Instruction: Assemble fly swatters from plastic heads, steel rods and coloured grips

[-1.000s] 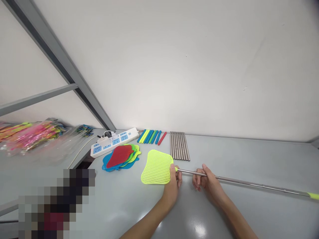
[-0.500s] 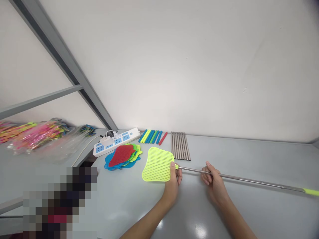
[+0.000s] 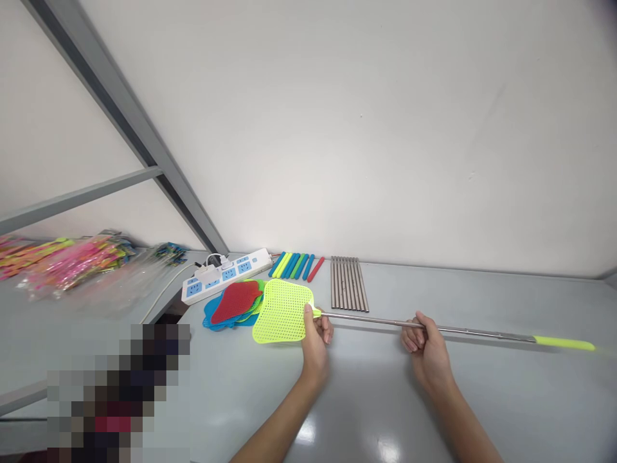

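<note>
A yellow fly swatter with a perforated head and a long telescopic metal rod lies across both hands above the grey table. My left hand is closed at the neck, its thumb on the edge of the head. Around the middle of the extended rod, my right hand is closed, fingers curled under. The yellow grip at the rod's far right end is slightly blurred. Behind the swatter head, and partly covered by it, is a pile of loose swatter heads with a red one on top.
Against the wall stands a white power strip with plugs in it. Several coloured grips and a row of metal rods lie beside it. Bagged swatters rest at far left, past a grey metal frame. The lower left is pixelated.
The fly swatter has moved left with my left hand, its head now overlapping the pile. My right hand sits a little farther right, nearer the yellow grip, which has come fully into view.
</note>
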A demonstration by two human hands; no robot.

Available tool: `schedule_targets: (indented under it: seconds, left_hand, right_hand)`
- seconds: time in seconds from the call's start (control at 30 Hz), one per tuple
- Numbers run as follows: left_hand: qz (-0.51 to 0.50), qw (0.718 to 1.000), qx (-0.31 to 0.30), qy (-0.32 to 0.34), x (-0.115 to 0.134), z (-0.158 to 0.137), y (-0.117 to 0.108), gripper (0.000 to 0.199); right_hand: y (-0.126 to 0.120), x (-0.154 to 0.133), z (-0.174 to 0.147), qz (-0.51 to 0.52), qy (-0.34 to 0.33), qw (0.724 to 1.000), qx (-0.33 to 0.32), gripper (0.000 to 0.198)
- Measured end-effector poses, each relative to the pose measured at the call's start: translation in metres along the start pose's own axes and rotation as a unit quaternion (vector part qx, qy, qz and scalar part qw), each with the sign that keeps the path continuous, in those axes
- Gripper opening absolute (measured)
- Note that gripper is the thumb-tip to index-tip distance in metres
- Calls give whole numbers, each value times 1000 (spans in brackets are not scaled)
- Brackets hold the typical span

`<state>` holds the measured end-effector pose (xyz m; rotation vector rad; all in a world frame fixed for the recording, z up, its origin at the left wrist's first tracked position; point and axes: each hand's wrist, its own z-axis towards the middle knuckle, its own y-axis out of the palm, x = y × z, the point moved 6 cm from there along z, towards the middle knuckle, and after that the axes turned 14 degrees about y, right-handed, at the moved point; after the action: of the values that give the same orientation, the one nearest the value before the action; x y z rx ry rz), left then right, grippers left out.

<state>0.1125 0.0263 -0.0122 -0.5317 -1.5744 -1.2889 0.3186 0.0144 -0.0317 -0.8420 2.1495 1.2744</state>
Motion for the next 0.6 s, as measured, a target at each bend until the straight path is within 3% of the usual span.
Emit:
schedule_targets:
  seconds: [0.27, 0.6]
  left_hand:
    - [121, 987, -79, 72, 8, -7, 8, 39]
    - [151, 982, -77, 85, 14, -2, 8, 39]
  right_hand:
    - [-5, 0, 1, -7, -21, 999, 24, 41]
    - [-2, 6, 1, -27, -11, 999, 22, 41]
